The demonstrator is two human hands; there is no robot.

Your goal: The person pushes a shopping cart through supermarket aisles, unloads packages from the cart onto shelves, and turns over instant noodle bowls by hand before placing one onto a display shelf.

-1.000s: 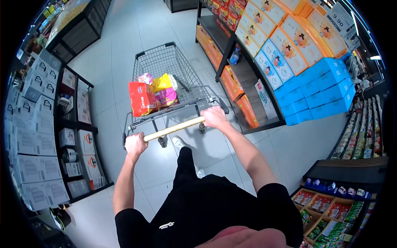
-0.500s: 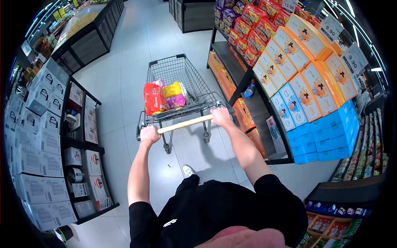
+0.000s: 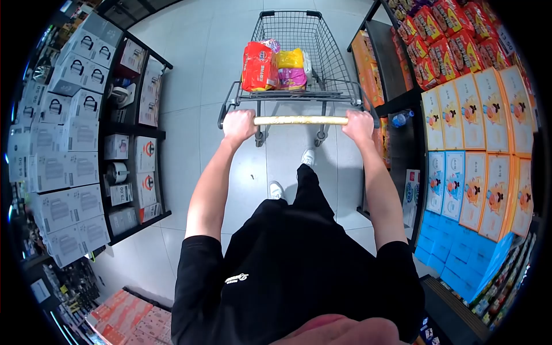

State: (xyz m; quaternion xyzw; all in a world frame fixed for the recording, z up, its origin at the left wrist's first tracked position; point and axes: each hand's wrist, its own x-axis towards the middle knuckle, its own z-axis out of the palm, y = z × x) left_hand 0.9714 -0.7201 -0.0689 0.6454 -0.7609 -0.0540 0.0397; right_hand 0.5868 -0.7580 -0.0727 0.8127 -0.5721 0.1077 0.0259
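A grey wire shopping cart point(image 3: 330, 49) stands in front of me, its pale yellow handle bar point(image 3: 301, 121) running across at my arms' reach. My left hand point(image 3: 239, 125) is wrapped round the bar's left end. Round the right end my right hand point(image 3: 359, 124) is closed the same way. Near the handle, in the left and middle of the basket, lie a red package point(image 3: 259, 67), a yellow package point(image 3: 291, 58) and a magenta package point(image 3: 292, 79). A pale, partly hidden wrapper sits behind the red one.
On the left, a black shelf rack point(image 3: 133, 190) carries stacked appliance boxes point(image 3: 66, 167). To the right, close to the cart, stand red snack bags point(image 3: 451, 43), orange-and-white boxes point(image 3: 477, 109) and blue cartons point(image 3: 454, 244). Pinkish boxes point(image 3: 129, 319) sit at lower left. Grey floor tiles point(image 3: 184, 75) line the aisle.
My view has turned and tipped further down, so the cart appears higher and further right, more squarely ahead. Both feet now show. Both hands remain on the handle.
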